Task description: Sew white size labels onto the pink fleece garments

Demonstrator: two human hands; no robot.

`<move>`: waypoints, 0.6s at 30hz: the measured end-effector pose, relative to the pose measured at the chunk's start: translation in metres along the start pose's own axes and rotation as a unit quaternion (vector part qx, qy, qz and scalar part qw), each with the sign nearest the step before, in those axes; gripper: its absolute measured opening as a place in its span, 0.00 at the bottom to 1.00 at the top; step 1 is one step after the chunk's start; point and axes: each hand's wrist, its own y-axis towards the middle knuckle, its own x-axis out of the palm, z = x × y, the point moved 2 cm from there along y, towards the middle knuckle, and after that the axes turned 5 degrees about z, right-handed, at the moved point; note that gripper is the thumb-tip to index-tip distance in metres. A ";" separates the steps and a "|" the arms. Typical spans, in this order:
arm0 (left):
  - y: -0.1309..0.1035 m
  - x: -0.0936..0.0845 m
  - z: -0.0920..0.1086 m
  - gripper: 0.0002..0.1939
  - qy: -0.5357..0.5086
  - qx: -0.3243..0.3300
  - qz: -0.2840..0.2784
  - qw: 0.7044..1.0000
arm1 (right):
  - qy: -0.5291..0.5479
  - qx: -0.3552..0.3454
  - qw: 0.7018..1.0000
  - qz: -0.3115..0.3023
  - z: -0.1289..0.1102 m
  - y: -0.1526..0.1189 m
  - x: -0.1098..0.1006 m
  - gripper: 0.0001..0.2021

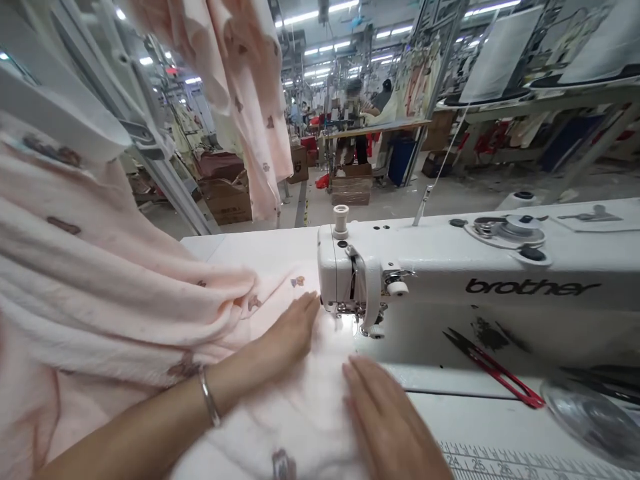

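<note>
Pale pink fabric [320, 400] with small printed figures lies under the needle area of a white brother sewing machine [425, 267], whose lamp lights the cloth. My left hand [295, 327] rests flat on the fabric just left of the needle, its fingers stretched toward the machine head. A silver bangle [209, 397] circles that wrist. Nearer to me, my right hand [387, 417] lies on the fabric's right edge, fingers extended and slightly blurred. The presser foot [353, 320] is partly lost in glare.
Red-handled scissors [495, 370] and a clear round dish [595, 413] lie right on the machine bed. A printed ruler scale [500, 460] runs along the front edge. More pink fabric [235, 87] hangs at upper left. Thread cones [500, 57] stand behind; people work in the background.
</note>
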 end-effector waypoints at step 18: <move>-0.016 0.024 0.005 0.23 -0.151 -0.107 0.019 0.982 | 0.030 -0.047 0.998 0.016 -0.019 -0.040 0.017 0.19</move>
